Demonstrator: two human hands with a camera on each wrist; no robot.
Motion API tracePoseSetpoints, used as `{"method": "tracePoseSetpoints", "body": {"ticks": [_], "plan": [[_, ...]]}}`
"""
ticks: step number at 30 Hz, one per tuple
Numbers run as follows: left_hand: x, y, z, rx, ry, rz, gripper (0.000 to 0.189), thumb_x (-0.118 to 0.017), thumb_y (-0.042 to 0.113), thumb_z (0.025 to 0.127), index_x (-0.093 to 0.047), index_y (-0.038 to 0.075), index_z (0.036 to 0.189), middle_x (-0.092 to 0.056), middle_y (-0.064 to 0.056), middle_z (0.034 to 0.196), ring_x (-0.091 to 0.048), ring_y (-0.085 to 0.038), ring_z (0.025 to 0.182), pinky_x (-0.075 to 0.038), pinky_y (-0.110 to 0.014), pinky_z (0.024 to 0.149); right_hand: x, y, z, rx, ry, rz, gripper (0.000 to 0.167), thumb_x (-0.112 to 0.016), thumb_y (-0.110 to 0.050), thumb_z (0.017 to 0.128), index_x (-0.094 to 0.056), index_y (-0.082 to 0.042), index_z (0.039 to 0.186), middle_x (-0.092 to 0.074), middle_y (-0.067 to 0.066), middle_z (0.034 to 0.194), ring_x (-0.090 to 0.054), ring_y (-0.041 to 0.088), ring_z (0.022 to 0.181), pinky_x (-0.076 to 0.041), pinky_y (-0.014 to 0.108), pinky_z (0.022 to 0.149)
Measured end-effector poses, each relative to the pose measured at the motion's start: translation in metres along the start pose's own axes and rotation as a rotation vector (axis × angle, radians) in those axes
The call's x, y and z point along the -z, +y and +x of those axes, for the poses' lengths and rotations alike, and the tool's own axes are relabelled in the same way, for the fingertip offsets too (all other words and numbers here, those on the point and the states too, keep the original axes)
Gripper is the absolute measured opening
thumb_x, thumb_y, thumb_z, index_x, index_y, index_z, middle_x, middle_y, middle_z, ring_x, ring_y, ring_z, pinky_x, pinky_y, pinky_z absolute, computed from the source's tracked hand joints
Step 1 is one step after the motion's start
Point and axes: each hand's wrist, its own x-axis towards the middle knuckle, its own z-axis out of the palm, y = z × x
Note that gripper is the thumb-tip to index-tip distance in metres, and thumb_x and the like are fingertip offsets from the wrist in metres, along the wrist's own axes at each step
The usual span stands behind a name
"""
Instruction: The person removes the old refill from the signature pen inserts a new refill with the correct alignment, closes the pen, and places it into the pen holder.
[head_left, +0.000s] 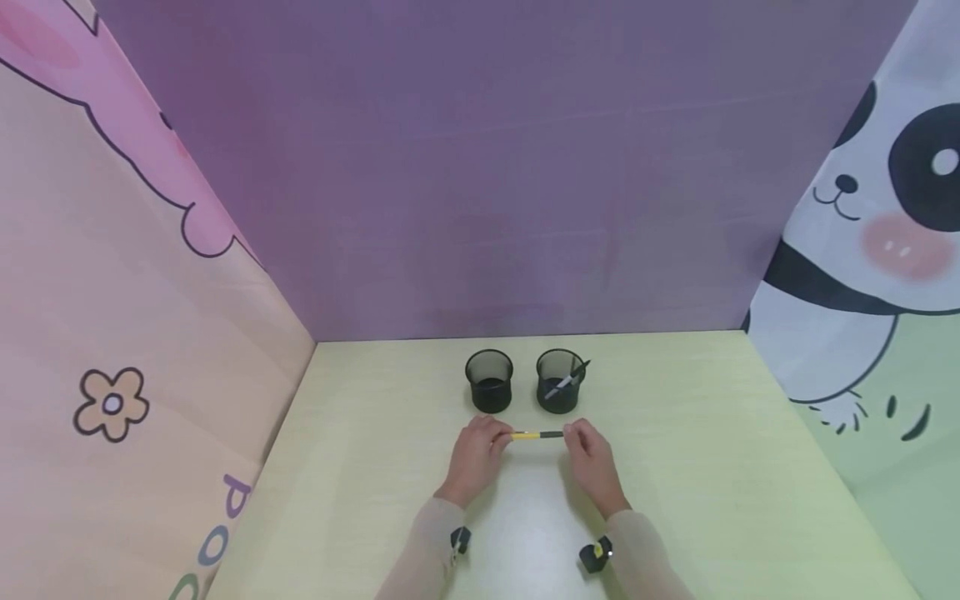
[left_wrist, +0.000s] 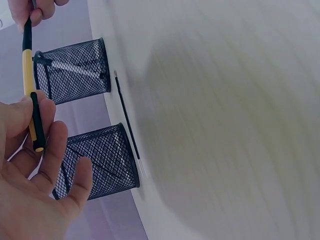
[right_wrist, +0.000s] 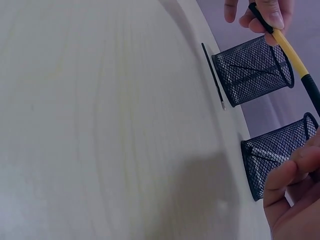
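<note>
A yellow-and-black pen [head_left: 527, 435] is held level between the two hands, above the table. My left hand [head_left: 476, 458] pinches its yellow, clipped part; in the left wrist view the black end with the clip [left_wrist: 36, 125] sticks out past the thumb and the lower fingers are spread loosely. At the opposite, black end, my right hand [head_left: 592, 467] grips with thumb and fingertips, covering the tip. Beyond the hands, a thin dark pen refill [left_wrist: 126, 115] with a metal tip lies on the table, alongside the mesh cups.
Two black mesh pen cups stand side by side behind the hands, a left cup [head_left: 491, 395] and a right cup [head_left: 557, 398]. A black-and-white pen [head_left: 567, 380] leans in the right one. Purple backdrop [head_left: 480, 208] rises behind the pale table [head_left: 375, 433].
</note>
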Motion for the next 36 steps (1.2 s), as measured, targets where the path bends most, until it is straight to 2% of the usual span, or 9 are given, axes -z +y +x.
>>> {"method": "tracePoseSetpoints", "body": {"ticks": [3, 9, 16, 23, 29, 36], "plan": [[-0.0014, 0.0000, -0.0001, 0.013, 0.003, -0.017, 0.013, -0.067, 0.021, 0.099, -0.075, 0.018, 0.108, -0.072, 0.007, 0.098, -0.059, -0.011, 0.093, -0.051, -0.031, 0.084, -0.0002, 0.0006, 0.0006, -0.030, 0.003, 0.032, 0.028, -0.047, -0.030, 0.109, -0.060, -0.006, 0.098, -0.055, 0.005, 0.086, -0.049, 0.021, 0.081, -0.043, 0.030, 0.072], [-0.0011, 0.0013, 0.0001, 0.047, 0.004, -0.065, 0.012, -0.067, 0.020, 0.099, -0.075, 0.018, 0.108, -0.072, 0.007, 0.099, -0.059, -0.010, 0.092, -0.052, -0.031, 0.084, 0.0010, 0.0016, -0.0002, -0.071, -0.024, 0.125, 0.034, -0.047, -0.039, 0.109, -0.061, -0.007, 0.104, -0.050, 0.001, 0.074, -0.048, 0.019, 0.070, -0.042, 0.028, 0.063], [0.0011, 0.0025, 0.0005, 0.092, -0.018, -0.092, 0.013, -0.066, 0.021, 0.100, -0.074, 0.020, 0.110, -0.070, 0.008, 0.099, -0.057, -0.008, 0.092, -0.051, -0.031, 0.085, 0.0007, 0.0002, -0.0021, -0.080, -0.052, 0.202, 0.028, -0.054, -0.033, 0.106, -0.064, -0.006, 0.108, -0.052, 0.000, 0.074, -0.049, 0.018, 0.069, -0.044, 0.027, 0.064], [0.0022, 0.0037, 0.0022, 0.085, -0.022, -0.155, 0.013, -0.067, 0.021, 0.099, -0.075, 0.019, 0.109, -0.069, 0.008, 0.096, -0.056, -0.007, 0.090, -0.051, -0.030, 0.083, 0.0011, -0.0024, -0.0007, -0.090, -0.085, 0.236, 0.032, -0.060, -0.034, 0.103, -0.062, -0.003, 0.107, -0.055, 0.001, 0.074, -0.051, 0.018, 0.068, -0.045, 0.028, 0.063], [0.0024, 0.0032, 0.0027, 0.086, -0.062, -0.178, 0.013, -0.067, 0.020, 0.099, -0.075, 0.020, 0.109, -0.069, 0.009, 0.097, -0.055, -0.007, 0.088, -0.049, -0.026, 0.080, 0.0022, -0.0031, 0.0019, -0.099, -0.089, 0.239, 0.030, -0.060, -0.033, 0.103, -0.063, -0.004, 0.110, -0.056, 0.001, 0.075, -0.052, 0.017, 0.068, -0.045, 0.027, 0.062], [0.0046, -0.0011, 0.0026, 0.085, -0.128, -0.202, 0.013, -0.067, 0.022, 0.099, -0.075, 0.022, 0.109, -0.071, 0.010, 0.099, -0.055, -0.006, 0.087, -0.048, -0.025, 0.078, 0.0027, -0.0029, 0.0024, -0.110, -0.071, 0.236, 0.024, -0.062, -0.027, 0.103, -0.067, -0.003, 0.104, -0.056, 0.003, 0.074, -0.051, 0.019, 0.070, -0.045, 0.028, 0.065]]}}
